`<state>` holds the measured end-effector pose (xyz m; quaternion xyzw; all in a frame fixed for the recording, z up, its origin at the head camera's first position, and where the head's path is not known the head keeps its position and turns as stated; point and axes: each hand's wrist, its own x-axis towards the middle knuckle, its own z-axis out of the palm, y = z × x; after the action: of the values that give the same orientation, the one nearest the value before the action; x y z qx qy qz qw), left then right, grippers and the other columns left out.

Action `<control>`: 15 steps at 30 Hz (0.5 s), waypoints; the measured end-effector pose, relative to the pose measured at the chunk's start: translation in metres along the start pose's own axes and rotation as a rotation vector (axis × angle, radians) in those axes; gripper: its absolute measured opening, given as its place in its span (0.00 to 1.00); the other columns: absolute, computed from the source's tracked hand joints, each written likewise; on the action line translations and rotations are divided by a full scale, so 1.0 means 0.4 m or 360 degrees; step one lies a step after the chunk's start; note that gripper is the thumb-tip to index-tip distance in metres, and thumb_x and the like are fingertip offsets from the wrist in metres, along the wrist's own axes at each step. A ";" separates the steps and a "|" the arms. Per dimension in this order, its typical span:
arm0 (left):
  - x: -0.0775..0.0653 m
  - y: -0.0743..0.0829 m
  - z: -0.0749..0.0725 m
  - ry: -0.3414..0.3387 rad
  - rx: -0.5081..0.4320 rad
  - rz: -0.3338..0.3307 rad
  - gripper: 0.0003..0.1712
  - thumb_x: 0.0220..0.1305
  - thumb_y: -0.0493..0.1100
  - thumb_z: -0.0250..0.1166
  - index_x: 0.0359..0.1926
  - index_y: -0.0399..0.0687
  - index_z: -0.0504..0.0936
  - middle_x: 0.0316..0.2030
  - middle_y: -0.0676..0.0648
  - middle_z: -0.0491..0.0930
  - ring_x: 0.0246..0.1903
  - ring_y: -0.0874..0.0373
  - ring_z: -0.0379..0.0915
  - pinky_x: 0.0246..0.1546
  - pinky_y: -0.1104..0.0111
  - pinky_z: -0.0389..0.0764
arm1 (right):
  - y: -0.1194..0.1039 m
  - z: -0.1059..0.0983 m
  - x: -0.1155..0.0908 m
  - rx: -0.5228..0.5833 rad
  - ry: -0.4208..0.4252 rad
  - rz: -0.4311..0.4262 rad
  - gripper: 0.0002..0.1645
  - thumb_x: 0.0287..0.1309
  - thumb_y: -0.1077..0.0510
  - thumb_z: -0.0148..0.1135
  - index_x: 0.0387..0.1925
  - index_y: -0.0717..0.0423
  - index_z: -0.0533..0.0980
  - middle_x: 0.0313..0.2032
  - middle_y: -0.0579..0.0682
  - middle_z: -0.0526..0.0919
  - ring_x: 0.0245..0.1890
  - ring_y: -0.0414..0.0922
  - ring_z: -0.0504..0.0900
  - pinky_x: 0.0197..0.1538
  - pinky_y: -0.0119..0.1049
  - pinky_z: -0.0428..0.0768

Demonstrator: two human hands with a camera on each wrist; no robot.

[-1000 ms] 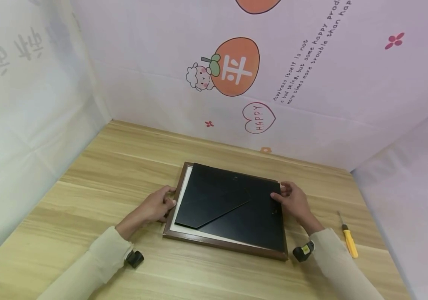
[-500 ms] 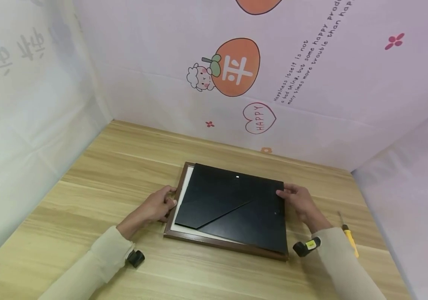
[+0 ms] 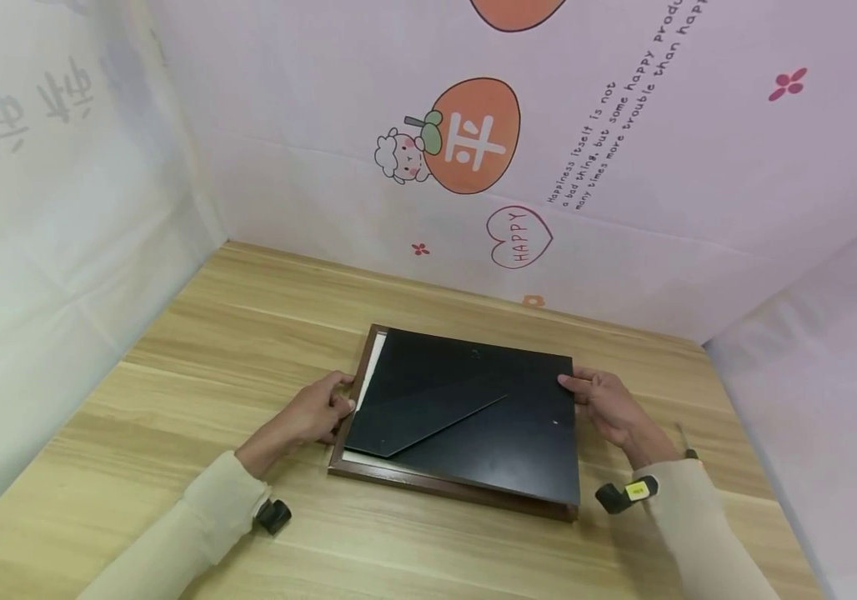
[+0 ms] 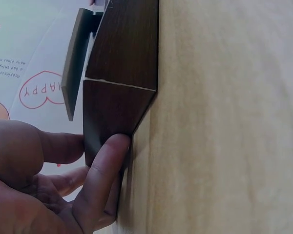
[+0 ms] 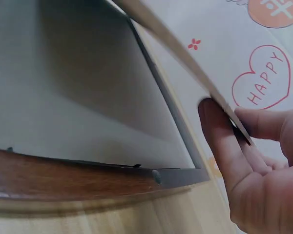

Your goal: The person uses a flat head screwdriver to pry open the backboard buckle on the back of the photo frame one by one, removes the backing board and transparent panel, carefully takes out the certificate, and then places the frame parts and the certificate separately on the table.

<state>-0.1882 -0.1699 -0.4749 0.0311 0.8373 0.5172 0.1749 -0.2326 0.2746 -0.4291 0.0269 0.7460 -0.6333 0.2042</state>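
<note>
A brown picture frame (image 3: 406, 477) lies face down on the table. My left hand (image 3: 318, 410) grips its left side, thumb at the top edge and fingers against the outer face, as the left wrist view shows. Over the frame is its black backing board (image 3: 473, 433), with a stand flap cut diagonally across it. The right edge of the board is pinched between thumb and fingers of my right hand (image 3: 608, 408). In the right wrist view the board (image 5: 185, 58) is raised and tilted off the frame (image 5: 63, 180), baring a pale sheet (image 5: 88, 126) inside.
A screwdriver (image 3: 691, 454) lies at the right of the wooden table (image 3: 248, 333), its handle hidden behind my right sleeve. Printed cloth walls (image 3: 308, 183) enclose the table at the back and sides. Each wrist carries a small black camera (image 3: 274, 517).
My right hand has drawn slightly to the right and lifted the right side of the backing board off the frame. The sleeve now covers the screwdriver's handle. My left hand stays put.
</note>
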 end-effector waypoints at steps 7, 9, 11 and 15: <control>0.000 0.001 0.008 0.0027 0.0049 -0.0025 0.27 0.73 0.37 0.54 0.70 0.41 0.63 0.40 0.40 0.79 0.34 0.55 0.80 0.25 0.66 0.85 | -0.003 -0.028 -0.014 0.0006 -0.0249 0.0014 0.34 0.72 0.56 0.52 0.68 0.75 0.55 0.44 0.46 0.87 0.45 0.42 0.87 0.48 0.36 0.85; 0.001 0.003 0.010 0.0029 0.0056 -0.0032 0.27 0.73 0.38 0.54 0.70 0.41 0.63 0.41 0.40 0.80 0.33 0.55 0.80 0.25 0.66 0.84 | -0.003 -0.034 -0.019 -0.0007 -0.0292 0.0005 0.34 0.73 0.57 0.51 0.67 0.77 0.54 0.44 0.47 0.87 0.45 0.43 0.87 0.48 0.36 0.85; 0.002 0.003 0.012 0.0025 0.0044 -0.0037 0.27 0.73 0.39 0.54 0.70 0.41 0.63 0.40 0.40 0.79 0.32 0.55 0.80 0.25 0.66 0.84 | -0.005 -0.038 -0.026 -0.0001 -0.0312 -0.0010 0.34 0.73 0.58 0.50 0.68 0.78 0.52 0.43 0.47 0.87 0.44 0.42 0.87 0.47 0.36 0.85; 0.006 0.006 0.011 0.0019 0.0015 -0.0030 0.26 0.73 0.42 0.55 0.69 0.41 0.64 0.37 0.41 0.77 0.30 0.55 0.78 0.24 0.65 0.84 | -0.023 -0.045 -0.052 0.0028 -0.0352 -0.0131 0.32 0.74 0.60 0.48 0.68 0.78 0.52 0.43 0.47 0.87 0.38 0.38 0.86 0.43 0.30 0.85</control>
<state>-0.1892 -0.1645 -0.4754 0.0210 0.8409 0.5118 0.1748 -0.2211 0.2946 -0.4112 -0.0719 0.7137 -0.6468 0.2590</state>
